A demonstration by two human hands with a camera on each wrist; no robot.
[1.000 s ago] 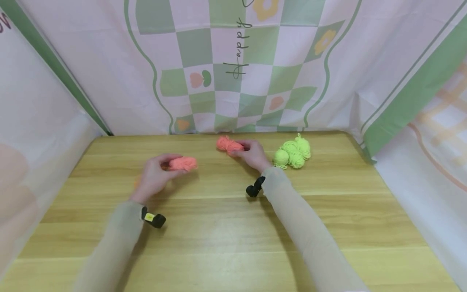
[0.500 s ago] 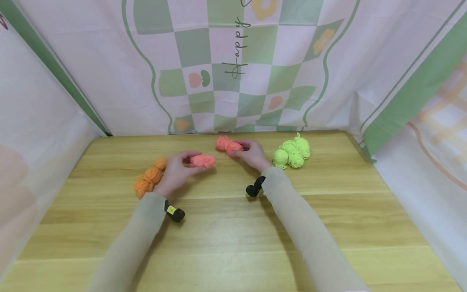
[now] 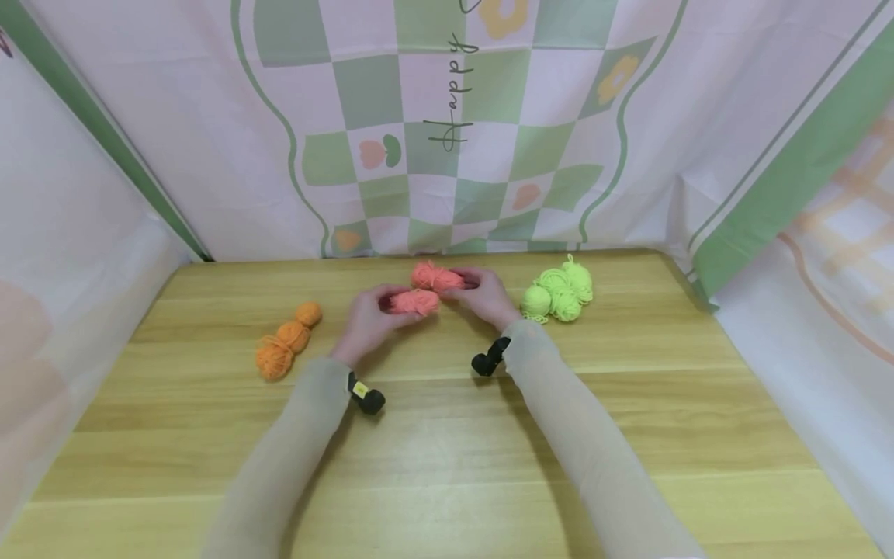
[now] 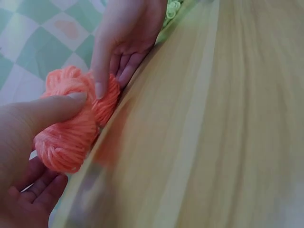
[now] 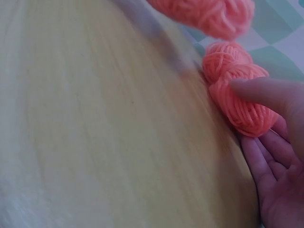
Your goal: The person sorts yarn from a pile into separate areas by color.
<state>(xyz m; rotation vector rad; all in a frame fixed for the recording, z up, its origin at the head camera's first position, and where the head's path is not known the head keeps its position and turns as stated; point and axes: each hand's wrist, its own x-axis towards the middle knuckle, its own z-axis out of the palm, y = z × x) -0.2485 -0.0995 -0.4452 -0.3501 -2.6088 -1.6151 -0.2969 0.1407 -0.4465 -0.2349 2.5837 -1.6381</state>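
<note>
My left hand [image 3: 366, 320] grips a ball of coral-pink yarn [image 3: 417, 303] between thumb and fingers, close over the wooden table. In the left wrist view the thumb lies across this yarn [image 4: 69, 137]. Just beyond it, more coral yarn [image 3: 431, 276] lies on the table near the back edge. My right hand [image 3: 483, 295] holds the right end of that yarn; the right wrist view shows the thumb on top of the coral yarn [image 5: 244, 102] and fingers beneath. The left hand's ball [image 5: 213, 16] hangs slightly above it there.
Bright green yarn balls [image 3: 559, 291] sit in a cluster just right of my right hand. Orange yarn balls [image 3: 289, 340] lie in a row at the left. A patterned cloth [image 3: 454, 194] hangs behind the table [image 3: 433, 466].
My left hand has carried its coral yarn ball rightward, up to the yarn at my right hand. The orange balls have come into full view. My right hand has stayed in place.
</note>
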